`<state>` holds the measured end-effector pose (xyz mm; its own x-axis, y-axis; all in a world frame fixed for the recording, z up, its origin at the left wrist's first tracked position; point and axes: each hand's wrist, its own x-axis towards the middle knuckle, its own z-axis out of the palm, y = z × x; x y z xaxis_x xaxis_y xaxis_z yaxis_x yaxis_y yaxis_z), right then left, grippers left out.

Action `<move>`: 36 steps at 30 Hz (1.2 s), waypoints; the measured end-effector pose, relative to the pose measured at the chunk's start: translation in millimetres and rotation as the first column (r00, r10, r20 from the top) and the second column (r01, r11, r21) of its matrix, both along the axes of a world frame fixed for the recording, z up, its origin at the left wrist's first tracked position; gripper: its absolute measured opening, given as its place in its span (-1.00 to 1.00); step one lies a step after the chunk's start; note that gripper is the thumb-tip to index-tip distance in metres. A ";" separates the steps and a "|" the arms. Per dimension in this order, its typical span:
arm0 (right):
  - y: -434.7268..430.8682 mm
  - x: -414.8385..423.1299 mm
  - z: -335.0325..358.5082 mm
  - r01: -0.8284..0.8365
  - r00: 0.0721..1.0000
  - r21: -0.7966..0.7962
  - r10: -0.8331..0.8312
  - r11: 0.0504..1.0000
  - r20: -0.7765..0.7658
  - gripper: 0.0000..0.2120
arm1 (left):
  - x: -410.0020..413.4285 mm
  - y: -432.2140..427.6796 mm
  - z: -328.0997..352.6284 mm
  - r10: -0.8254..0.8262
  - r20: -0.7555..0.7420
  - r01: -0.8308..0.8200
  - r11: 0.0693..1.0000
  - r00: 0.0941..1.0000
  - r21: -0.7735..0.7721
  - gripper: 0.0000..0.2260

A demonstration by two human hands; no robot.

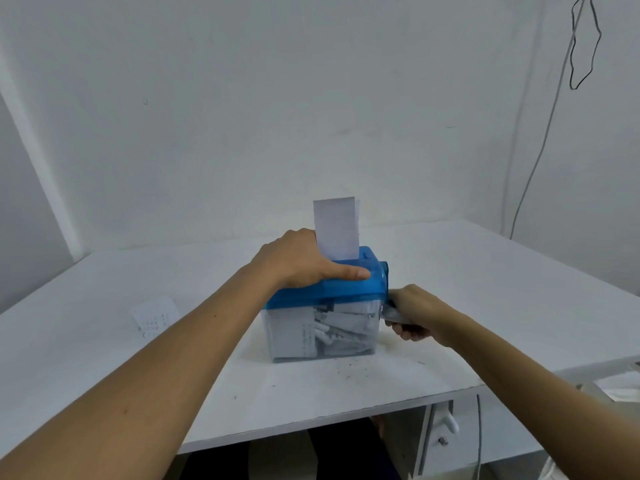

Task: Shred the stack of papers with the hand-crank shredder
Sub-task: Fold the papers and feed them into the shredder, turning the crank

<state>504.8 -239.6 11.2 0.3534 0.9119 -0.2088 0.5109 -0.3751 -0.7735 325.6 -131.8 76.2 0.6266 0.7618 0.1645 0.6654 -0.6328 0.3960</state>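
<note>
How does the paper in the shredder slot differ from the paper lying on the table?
The paper in the slot stands upright in the blue shredder; the paper on the table lies flat, left of the shredder. The paper in the slot looks blank on its visible side; the paper on the table shows faint print. Both are white.
</note>
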 end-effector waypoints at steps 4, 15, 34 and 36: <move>-23.4 -6.8 15.3 0.008 0.987 0.090 -0.023 0.996 0.160 -0.40 | 0.0 -2.6 1.7 0.000 -0.009 0.001 1.000 1.000 0.004 -0.17; 16.1 1.7 83.2 0.110 0.867 0.545 -0.348 0.831 0.357 -0.46 | -1.4 -5.7 1.4 -0.035 0.031 0.036 0.999 0.999 -0.021 -0.37; 6.7 -2.9 -7.0 0.127 0.987 0.203 -0.143 0.971 0.066 -0.68 | 3.2 -1.8 -2.2 0.006 -0.006 -0.006 0.999 1.000 0.053 -0.30; -13.0 -6.5 -0.3 0.096 0.993 0.218 -0.108 0.971 0.047 -0.64 | 3.8 -1.1 -1.6 0.005 -0.015 -0.004 0.999 1.000 0.053 -0.27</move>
<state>498.3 -252.6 11.0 0.4526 0.8916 0.0118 0.5252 -0.2559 -0.8116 329.3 -132.9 74.5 0.6260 0.7550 0.1950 0.6740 -0.6497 0.3517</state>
